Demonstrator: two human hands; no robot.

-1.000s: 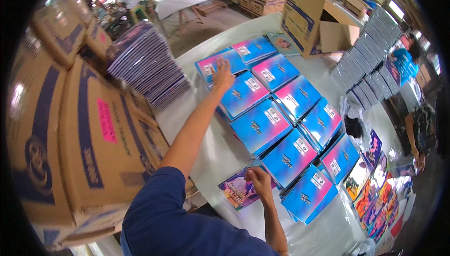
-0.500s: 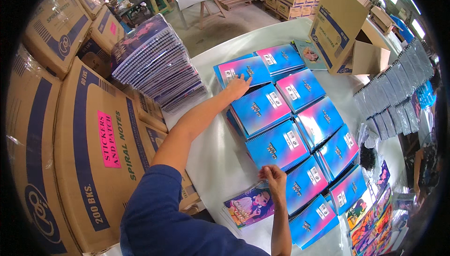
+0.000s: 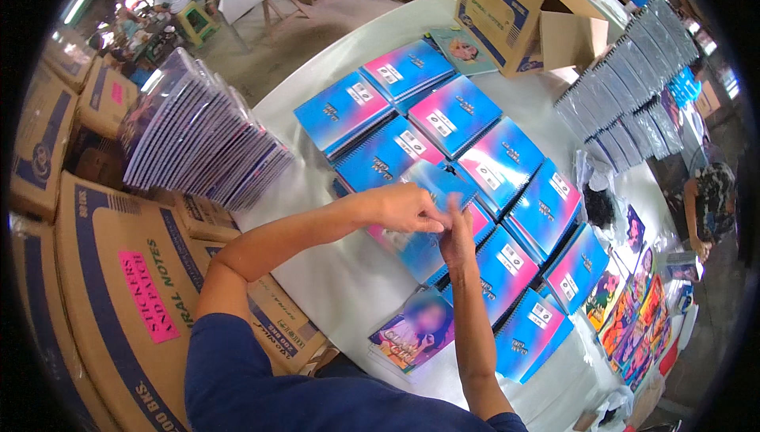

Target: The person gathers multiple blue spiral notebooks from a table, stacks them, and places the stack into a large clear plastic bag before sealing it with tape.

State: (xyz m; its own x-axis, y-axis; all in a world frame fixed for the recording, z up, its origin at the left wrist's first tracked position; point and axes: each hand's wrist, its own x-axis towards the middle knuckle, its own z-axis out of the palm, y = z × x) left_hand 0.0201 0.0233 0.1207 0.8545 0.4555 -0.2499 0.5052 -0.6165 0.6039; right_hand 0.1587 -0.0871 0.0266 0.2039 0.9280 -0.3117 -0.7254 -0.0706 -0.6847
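My left hand (image 3: 413,209) is closed in a pinch over the middle of the notebook stacks. Close against its fingertips is my right hand (image 3: 457,236), smeared by motion. Whatever lies between the fingers I cannot make out. Behind and below the hands, a blurred, pale notebook cover (image 3: 419,254) shows partly. Blue and pink spiral notebooks (image 3: 455,114) lie in low stacks, set in two slanting rows. By my right forearm sits a purple notebook (image 3: 416,329) with a drawn figure on its cover.
A tall leaning stack of spiral notebooks (image 3: 202,139) stands left, beside large cartons (image 3: 119,274). An open carton (image 3: 507,13) and plastic-wrapped notebooks (image 3: 625,76) are at the far right. Colourful printed sheets (image 3: 633,317) lie right. Another person's arm (image 3: 695,226) shows at the right edge.
My left hand has left the far-left notebook and come back toward me, meeting my right hand. The right hand has moved up and forward. The view has shifted, too.
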